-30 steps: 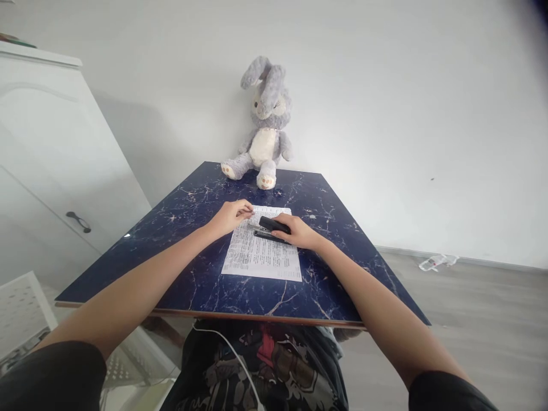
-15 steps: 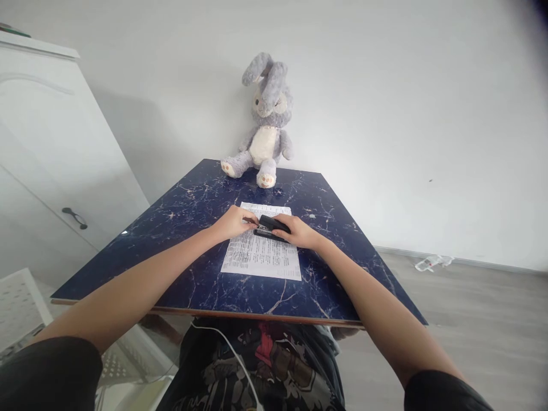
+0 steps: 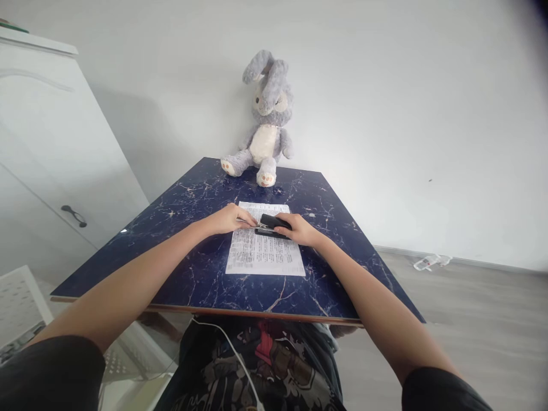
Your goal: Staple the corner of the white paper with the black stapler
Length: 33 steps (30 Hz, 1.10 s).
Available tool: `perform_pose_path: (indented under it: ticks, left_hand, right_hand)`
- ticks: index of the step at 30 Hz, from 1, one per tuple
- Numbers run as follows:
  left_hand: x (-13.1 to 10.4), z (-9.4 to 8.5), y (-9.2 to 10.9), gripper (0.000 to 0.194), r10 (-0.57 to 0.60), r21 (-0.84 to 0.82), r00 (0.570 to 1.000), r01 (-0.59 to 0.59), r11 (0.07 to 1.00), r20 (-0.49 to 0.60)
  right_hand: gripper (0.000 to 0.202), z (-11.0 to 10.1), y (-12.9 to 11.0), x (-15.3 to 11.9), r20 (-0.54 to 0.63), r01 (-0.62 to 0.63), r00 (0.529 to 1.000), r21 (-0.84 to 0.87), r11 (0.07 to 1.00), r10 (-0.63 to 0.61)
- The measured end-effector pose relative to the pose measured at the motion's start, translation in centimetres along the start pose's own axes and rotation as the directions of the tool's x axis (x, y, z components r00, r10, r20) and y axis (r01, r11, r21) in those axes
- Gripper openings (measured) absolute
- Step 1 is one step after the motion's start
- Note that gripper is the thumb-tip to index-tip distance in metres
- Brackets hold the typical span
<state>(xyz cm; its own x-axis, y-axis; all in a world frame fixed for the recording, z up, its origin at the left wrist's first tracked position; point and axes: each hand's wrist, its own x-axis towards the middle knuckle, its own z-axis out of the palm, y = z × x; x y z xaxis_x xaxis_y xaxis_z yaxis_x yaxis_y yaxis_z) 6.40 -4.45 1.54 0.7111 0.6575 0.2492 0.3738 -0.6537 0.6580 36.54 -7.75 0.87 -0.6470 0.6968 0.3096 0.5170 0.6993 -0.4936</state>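
My right hand (image 3: pixel 300 230) wraps around a black stapler (image 3: pixel 274 220), with the thumb along its near side. The stapler's top arm is raised from its base, and a bit of metal shows between them. At the stapler's left end the fingertips of my left hand (image 3: pixel 231 219) are pinched together. Something thin and pale is at those fingertips, too small to name. Beneath both hands lies a printed sheet of paper (image 3: pixel 265 260), flat on the dark blue marbled table (image 3: pixel 188 285). My right hand hides the stapler's right end.
A grey plush rabbit (image 3: pixel 265 142) sits at the table's far edge against the white wall. To the left stands a white cabinet (image 3: pixel 55 148) with a dark handle. A clear plastic item (image 3: pixel 430 262) lies on the floor at right. A white cable (image 3: pixel 231 351) hangs in front of me.
My left hand has drawn slightly left, still near the stapler's end. The sheet's near edge has shifted a little to the right. My right hand keeps its hold on the stapler.
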Motion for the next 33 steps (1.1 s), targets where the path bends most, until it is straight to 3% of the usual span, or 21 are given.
perform_pose_path:
  ticks: [4, 8, 13, 17, 21, 23, 26, 29, 31, 33]
  left_hand:
    - [0.0, 0.3, -0.1, 0.021, -0.047, -0.059, 0.999, 0.046, 0.997, -0.016]
    - [0.2, 1.4, 1.6, 0.027, 0.001, -0.045, 0.999, -0.003, 0.999, -0.045]
    - [0.4, 1.7, 3.4, 0.063, 0.011, 0.019, 0.978, -0.007, 1.000, -0.210]
    - [0.6, 2.2, 3.4, 0.072, 0.061, -0.005, 0.991, -0.062, 0.998, -0.118]
    - [1.0, 2.7, 2.6, 0.074, 0.064, -0.005, 0.995, -0.065, 0.998, -0.082]
    - [1.2, 2.8, 2.3, 0.069, 0.028, 0.037, 0.991, -0.023, 0.999, -0.133]
    - [1.1, 3.2, 2.3, 0.051, 0.014, 0.152, 0.973, 0.023, 0.988, -0.232]
    - [0.7, 4.0, 2.6, 0.055, 0.061, 0.270, 0.996, -0.041, 0.962, -0.067]
    - [0.4, 4.5, 2.6, 0.062, 0.025, 0.318, 0.995, -0.056, 0.947, 0.098]
    - [0.2, 4.6, 2.4, 0.062, -0.034, 0.361, 0.985, -0.031, 0.932, 0.171]
  right_hand:
    - [0.032, 0.0, 0.5, -0.2, -0.065, -0.043, 0.997, 0.132, 0.990, 0.052]
    - [0.035, 0.0, 0.3, -0.3, -0.054, 0.043, 0.998, 0.181, 0.982, -0.033]
    - [0.038, -0.4, -1.1, -0.2, -0.058, 0.116, 0.992, 0.171, 0.978, -0.108]
    - [0.036, -0.1, -2.6, 0.2, -0.019, 0.243, 0.970, 0.093, 0.966, -0.242]
    - [0.033, -0.3, -2.8, 0.5, -0.023, 0.265, 0.964, 0.065, 0.962, -0.264]
    - [0.033, -1.2, -2.0, 0.3, -0.054, 0.199, 0.979, 0.056, 0.978, -0.196]
    - [0.032, -3.6, 0.3, -0.8, -0.181, -0.008, 0.983, -0.006, 1.000, 0.007]
    - [0.029, -6.5, 3.0, -2.9, -0.243, -0.208, 0.953, -0.079, 0.975, 0.183]
    - [0.028, -8.2, 4.4, -4.3, -0.200, -0.275, 0.948, -0.120, 0.954, 0.248]
    - [0.030, -9.2, 5.1, -5.3, -0.111, -0.285, 0.955, -0.113, 0.952, 0.273]
